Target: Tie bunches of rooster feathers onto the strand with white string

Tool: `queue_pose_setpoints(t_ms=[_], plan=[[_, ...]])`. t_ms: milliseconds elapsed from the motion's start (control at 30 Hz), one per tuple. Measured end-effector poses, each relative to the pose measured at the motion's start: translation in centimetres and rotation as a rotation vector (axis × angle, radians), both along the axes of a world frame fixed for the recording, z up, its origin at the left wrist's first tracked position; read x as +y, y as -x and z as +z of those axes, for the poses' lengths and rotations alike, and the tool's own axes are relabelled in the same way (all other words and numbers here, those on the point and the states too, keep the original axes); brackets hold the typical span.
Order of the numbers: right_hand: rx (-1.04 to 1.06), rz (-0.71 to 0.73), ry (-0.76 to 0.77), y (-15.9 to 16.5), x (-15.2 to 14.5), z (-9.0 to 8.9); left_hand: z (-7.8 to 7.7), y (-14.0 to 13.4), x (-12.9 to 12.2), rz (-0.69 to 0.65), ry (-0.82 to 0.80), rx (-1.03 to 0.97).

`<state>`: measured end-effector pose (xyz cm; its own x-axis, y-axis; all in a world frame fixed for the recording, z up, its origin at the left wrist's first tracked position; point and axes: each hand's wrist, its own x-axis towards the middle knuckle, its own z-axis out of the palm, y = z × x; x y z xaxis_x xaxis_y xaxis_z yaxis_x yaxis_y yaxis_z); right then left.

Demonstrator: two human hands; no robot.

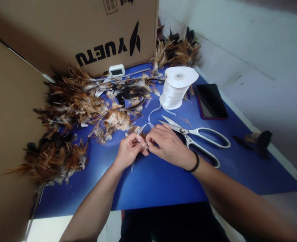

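Note:
Over the blue table, my left hand (130, 150) and my right hand (165, 144) meet with fingertips pinched together. Between the left fingers runs a thin white ribbon (149, 118), its loose end hanging below that hand. The ribbon's other part curves back to a large white spool (175, 89) standing upright. What the right fingertips pinch is partly hidden; they touch the left fingertips at the ribbon. Just right of my right hand lie silver scissors (197, 131) with blades slightly parted and pointing left. A black band circles my right wrist.
Brown and black feathers (72, 101) are heaped on the left, with another bunch (178, 50) at the back. A small white digital display (116, 70) stands by a cardboard box (70, 30). A dark phone (211, 101) and a dark feather tuft (263, 143) lie on the right.

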<state>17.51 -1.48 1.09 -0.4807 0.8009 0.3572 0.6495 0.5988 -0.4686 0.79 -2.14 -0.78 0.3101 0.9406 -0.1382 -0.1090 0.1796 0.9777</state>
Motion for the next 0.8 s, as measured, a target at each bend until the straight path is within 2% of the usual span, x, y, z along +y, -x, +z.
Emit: queue_pose_setpoints(t_ms=[267, 467, 800], plan=[[-0.018, -0.008, -0.153, 0.28, 0.01, -0.35, 0.17, 0.03, -0.13, 0.077, 0.004, -0.004], [-0.090, 0.054, -0.308, 0.23, 0.01, -0.52, 0.04, 0.18, -0.15, 0.102, 0.115, -0.052], [-0.218, 0.149, -0.472, 0.27, -0.10, 0.04, 0.33, 0.44, 0.26, 0.122, 0.275, -0.103]])
